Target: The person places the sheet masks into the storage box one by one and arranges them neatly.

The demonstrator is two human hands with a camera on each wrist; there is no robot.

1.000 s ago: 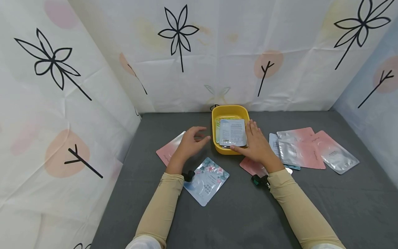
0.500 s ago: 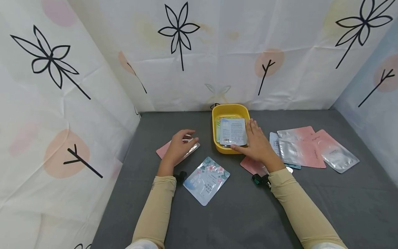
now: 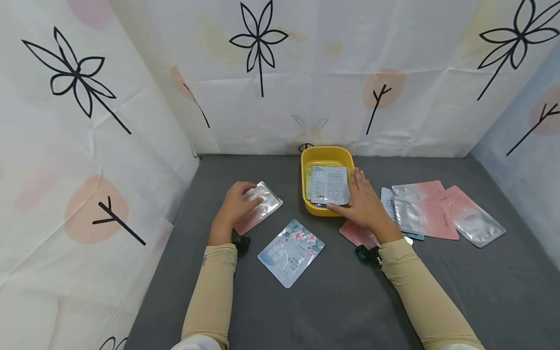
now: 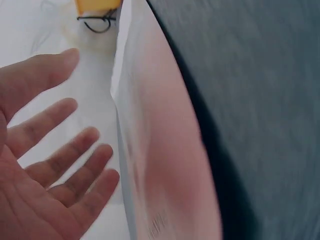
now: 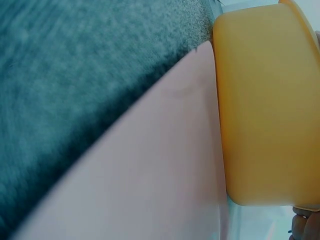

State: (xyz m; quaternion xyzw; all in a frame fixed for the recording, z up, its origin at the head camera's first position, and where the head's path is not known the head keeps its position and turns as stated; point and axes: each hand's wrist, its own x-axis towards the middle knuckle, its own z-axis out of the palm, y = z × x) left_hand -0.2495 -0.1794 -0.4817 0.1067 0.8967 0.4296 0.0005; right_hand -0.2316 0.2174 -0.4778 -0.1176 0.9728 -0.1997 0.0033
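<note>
My left hand (image 3: 237,204) is over a pink and silver sachet (image 3: 267,206) on the left of the table. In the left wrist view, its fingers (image 4: 82,190) are spread and relaxed beside the sachet's raised edge. My right hand (image 3: 363,204) rests against the near right corner of a yellow plastic bin (image 3: 308,208), fingers extended along the right side and thumb at the front rim. Inside the bin lie a pale blue sachet (image 3: 330,185) and a greenish one, partly covered. A pink sachet (image 3: 356,233) lies partly under the right hand, close to the bin.
A blue floral sachet (image 3: 290,253) lies on the grey table (image 3: 332,311), in front of the bin. Several pink and silver sachets (image 3: 426,214) overlap at the right, with a light blue one (image 3: 387,200) partly beneath. A printed white cloth (image 3: 323,82) stands behind the table.
My left hand has moved left and slightly down from beside the bin to the pink and silver sachet, showing more of its silver end. My right hand has stayed at the bin.
</note>
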